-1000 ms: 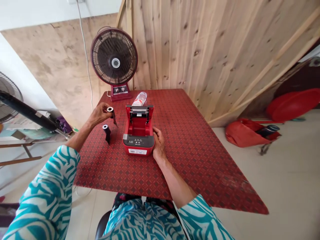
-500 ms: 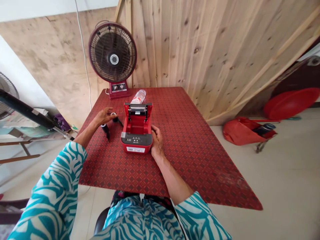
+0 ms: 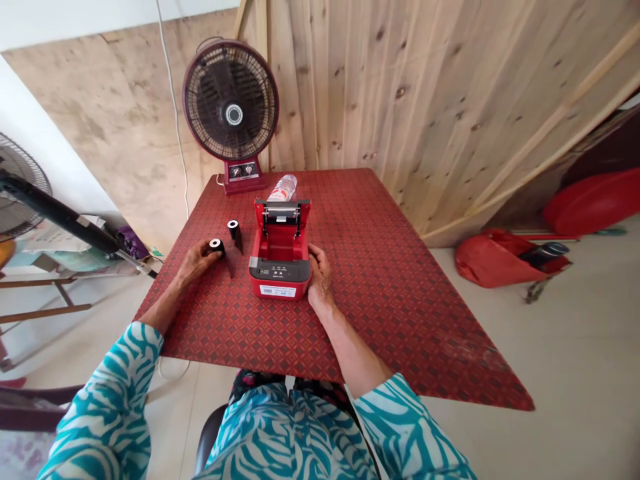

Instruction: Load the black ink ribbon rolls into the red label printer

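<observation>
A red and dark grey label printer (image 3: 280,288) stands on the table with its lid raised and its red inside bare. My right hand (image 3: 321,277) is curled against the printer's right side, gripping it. Left of the printer, my left hand (image 3: 199,260) has its fingers closed on the nearer black ribbon roll (image 3: 219,249), which has a white core and a loose dark tail. Just beyond it stands a second black ribbon roll (image 3: 234,231), its tail hanging toward the printer; no hand touches that one.
A red-patterned cloth covers the table (image 3: 390,300). Behind the printer lies a clear plastic bottle (image 3: 284,189). A maroon fan (image 3: 233,117) stands at the back left. An orange-red bag (image 3: 487,260) rests on the floor to the right; a black pole (image 3: 75,223) slants at the left.
My left hand has moved from the farther ribbon roll down to the nearer one and closed on it. My right hand stays at the printer's side. The view has shifted slightly.
</observation>
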`<state>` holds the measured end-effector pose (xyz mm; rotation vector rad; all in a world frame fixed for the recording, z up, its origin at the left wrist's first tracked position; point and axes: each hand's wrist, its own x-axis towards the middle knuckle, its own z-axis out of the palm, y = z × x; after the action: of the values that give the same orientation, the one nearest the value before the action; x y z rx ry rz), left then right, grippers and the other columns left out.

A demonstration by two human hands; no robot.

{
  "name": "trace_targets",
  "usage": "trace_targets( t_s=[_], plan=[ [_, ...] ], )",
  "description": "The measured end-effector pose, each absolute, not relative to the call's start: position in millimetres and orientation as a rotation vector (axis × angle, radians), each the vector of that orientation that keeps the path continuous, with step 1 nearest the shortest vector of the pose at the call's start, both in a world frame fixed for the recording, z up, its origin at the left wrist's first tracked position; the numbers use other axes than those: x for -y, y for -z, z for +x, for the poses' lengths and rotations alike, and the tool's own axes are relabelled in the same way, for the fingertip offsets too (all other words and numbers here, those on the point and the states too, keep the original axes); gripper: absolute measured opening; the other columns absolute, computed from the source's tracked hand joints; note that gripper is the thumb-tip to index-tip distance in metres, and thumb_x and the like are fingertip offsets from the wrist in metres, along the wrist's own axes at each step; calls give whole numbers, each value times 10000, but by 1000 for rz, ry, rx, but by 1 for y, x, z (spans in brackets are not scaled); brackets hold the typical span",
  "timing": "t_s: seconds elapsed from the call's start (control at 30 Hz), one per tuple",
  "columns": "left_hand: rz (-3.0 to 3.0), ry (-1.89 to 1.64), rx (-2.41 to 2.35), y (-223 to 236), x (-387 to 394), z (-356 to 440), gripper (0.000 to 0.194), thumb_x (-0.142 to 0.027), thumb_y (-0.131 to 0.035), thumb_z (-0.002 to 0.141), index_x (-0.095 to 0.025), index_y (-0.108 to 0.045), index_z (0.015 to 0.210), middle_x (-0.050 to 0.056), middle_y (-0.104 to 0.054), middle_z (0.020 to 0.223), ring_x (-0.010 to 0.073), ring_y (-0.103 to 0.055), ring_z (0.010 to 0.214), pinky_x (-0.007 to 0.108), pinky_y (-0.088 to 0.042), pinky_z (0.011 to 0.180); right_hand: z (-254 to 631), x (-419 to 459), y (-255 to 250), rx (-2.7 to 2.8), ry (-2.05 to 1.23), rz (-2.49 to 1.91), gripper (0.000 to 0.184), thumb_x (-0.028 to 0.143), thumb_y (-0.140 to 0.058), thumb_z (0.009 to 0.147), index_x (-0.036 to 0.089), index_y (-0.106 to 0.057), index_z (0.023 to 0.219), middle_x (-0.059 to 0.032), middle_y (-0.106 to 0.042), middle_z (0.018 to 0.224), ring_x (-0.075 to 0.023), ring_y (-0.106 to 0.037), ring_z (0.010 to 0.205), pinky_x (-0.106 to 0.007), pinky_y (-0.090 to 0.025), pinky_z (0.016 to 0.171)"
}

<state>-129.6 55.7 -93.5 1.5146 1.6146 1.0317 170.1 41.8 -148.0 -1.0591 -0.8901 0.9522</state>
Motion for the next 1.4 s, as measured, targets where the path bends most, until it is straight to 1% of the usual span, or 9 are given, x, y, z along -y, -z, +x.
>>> trace_targets(
  t_s=[0.17,0.3,0.5,0.6,0.8,0.97,1.07,1.23,1.4],
  plan=[
    [1639,-1107,-1546,69,-54,-115,693,-597,-684,698,-141,-612,1215,125,-724,1119,277,-685,1025,394,-535,930,170,-40,146,906,-946,-1050,328,403,-536,837,241,-678,1085,-48,-720,1109,-220,-611,1093,-413,-486,970],
    [2022,-1014,-1405,19,-47,-74,593,-544,-667,794,-183,-629,1262,105,-702,1212,265,-660,1105,370,-506,989,169,-42,149,911,-934,-1046,326,388,-518,847,242,-676,1092,-47,-717,1119,-217,-606,1098,-413,-482,981],
    [2392,-556,-1287,-5,-64,-10,411,-329,-675,835,-194,-626,1221,59,-739,1141,199,-692,1013,318,-527,927,167,-44,146,897,-942,-1046,311,398,-522,830,248,-679,1053,-39,-712,1097,-221,-610,1080,-442,-467,1013],
    [2561,-219,-1432,-5,-74,7,350,-255,-665,842,-213,-664,1190,60,-739,1167,221,-695,1048,323,-517,934,167,-43,142,909,-917,-1053,305,383,-513,828,253,-681,1047,-39,-707,1099,-216,-609,1084,-435,-457,1028],
    [2697,356,-1521,-10,-74,31,375,-258,-619,876,-260,-679,1246,79,-725,1225,281,-673,1138,346,-505,936,168,-45,139,919,-919,-1076,311,358,-499,812,241,-684,1033,-50,-699,1089,-216,-609,1091,-431,-453,1039],
    [2674,558,-1530,-3,-85,41,318,-282,-632,858,-281,-725,1162,76,-755,1141,284,-686,1106,320,-513,862,169,-46,138,928,-921,-1071,294,339,-496,819,254,-684,1029,-35,-708,1080,-206,-609,1081,-420,-459,1027],
    [2661,481,-1401,-1,-91,34,273,-278,-622,861,-276,-743,1106,47,-764,1111,244,-694,1078,282,-505,866,170,-45,137,930,-926,-1077,294,337,-499,821,249,-683,1033,-37,-710,1093,-204,-610,1090,-420,-458,1035],
    [2491,-128,-1124,-3,-78,1,362,-399,-545,930,-215,-712,1193,56,-724,1228,191,-684,1073,264,-494,942,171,-44,138,938,-945,-1086,308,367,-510,827,243,-680,1051,-46,-708,1123,-213,-613,1107,-432,-452,1040],
    [2447,-268,-912,0,-59,-17,335,-407,-543,936,-184,-766,1049,77,-775,988,183,-706,878,274,-523,825,170,-44,141,934,-921,-1071,326,383,-505,826,240,-675,1064,-48,-714,1107,-223,-620,1101,-442,-448,1036]
  ],
)
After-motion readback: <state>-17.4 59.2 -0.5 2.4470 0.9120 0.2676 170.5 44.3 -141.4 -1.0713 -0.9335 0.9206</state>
